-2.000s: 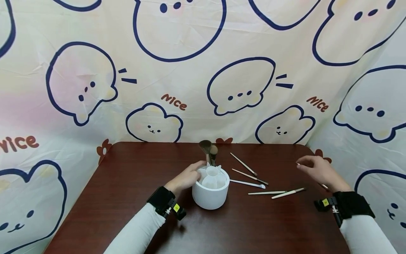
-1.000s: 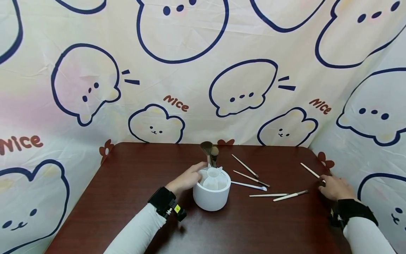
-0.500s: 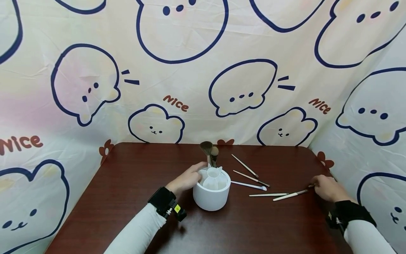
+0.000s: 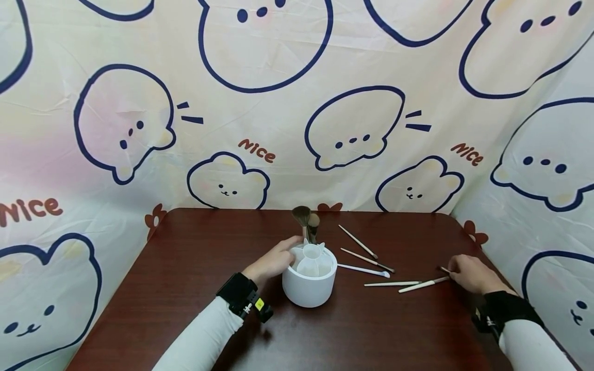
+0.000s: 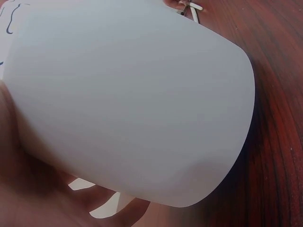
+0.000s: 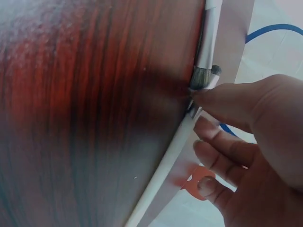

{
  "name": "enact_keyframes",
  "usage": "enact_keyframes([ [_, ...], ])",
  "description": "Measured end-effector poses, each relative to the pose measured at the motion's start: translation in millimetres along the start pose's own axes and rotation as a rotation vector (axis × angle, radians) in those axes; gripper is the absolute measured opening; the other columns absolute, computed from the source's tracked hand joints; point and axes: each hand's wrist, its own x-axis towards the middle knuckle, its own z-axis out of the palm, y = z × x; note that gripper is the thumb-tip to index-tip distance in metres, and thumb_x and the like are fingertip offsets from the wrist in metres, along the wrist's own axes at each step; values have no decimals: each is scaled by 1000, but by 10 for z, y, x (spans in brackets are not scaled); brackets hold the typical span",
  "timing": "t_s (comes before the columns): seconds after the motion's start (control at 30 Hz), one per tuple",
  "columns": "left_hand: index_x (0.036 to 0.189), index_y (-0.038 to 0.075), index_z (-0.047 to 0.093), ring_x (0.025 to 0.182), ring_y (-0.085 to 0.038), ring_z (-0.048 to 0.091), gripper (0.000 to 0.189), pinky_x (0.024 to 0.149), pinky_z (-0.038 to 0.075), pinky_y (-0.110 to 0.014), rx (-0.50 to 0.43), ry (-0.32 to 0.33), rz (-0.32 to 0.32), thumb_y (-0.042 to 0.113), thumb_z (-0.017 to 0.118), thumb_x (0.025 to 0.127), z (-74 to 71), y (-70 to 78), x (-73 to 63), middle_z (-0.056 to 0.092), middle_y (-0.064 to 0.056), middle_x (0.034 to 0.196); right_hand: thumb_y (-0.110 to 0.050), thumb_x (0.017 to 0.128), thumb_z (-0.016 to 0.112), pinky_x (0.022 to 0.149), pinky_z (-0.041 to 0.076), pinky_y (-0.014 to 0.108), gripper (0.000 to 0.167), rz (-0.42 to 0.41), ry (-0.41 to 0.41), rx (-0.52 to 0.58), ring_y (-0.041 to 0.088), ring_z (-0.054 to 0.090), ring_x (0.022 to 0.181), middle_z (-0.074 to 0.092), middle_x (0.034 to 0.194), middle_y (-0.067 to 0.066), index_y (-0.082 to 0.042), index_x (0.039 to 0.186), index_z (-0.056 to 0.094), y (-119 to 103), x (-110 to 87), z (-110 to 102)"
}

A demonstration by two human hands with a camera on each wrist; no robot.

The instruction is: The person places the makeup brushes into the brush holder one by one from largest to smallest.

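My left hand (image 4: 273,262) grips the rim of a white round brush holder (image 4: 308,288), its thumb side over the edge. In the left wrist view the holder's smooth wall (image 5: 137,104) fills most of the picture, the fingers curled beneath. Two fluffy makeup brushes (image 4: 301,216) stand upright at the holder's back. At the table's right side, my right hand (image 4: 471,273) pinches a slim makeup brush (image 6: 163,168) between thumb and forefinger near its metal ferrule; other fingers are loosely bent. Only the brush's dark tip (image 4: 443,269) shows in the head view, the rest hidden by the hand.
Several slim brushes lie on the dark wood table (image 4: 195,309) right of the holder, among them a blue-white one (image 4: 364,270). Two pale brushes cross beside the right hand, the nearer one (image 4: 419,286) pointing toward it. A patterned cloth (image 4: 287,123) hangs behind the table.
My right hand reached to the table's right edge, took hold of the slim brush there and shifted slightly left with it. The left hand and the holder stay in place.
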Motion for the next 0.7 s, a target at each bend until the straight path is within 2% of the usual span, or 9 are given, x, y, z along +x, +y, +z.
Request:
enact_keyframes([
  [0.17,154,9,42,143,-32,35,69,117,23,-62,7,0,11,-1,40,86,-5,4,2,41,-13,158,-3,88,70,64,47,48,6,-16,46,-5,26,58,75,63,85,11,-1,91,65,-33,1,-22],
  [0.37,155,8,41,145,-32,34,70,118,24,-60,15,-8,15,-2,39,86,1,-6,7,39,-13,159,-1,88,72,63,51,46,11,-45,133,3,26,63,74,68,84,12,5,97,69,-189,20,-179],
  [0.47,155,8,41,146,-32,33,69,118,23,-61,17,-12,10,-1,39,87,1,-8,6,38,-14,160,-5,90,71,61,50,42,14,-101,231,13,23,62,72,71,85,13,6,100,72,-395,22,-323],
  [0.7,155,9,41,144,-31,34,68,117,23,-61,5,-9,-4,-1,39,88,-16,4,10,39,-12,160,-10,95,71,57,45,34,15,-220,456,6,16,59,66,73,85,11,2,104,75,-1164,30,-742],
])
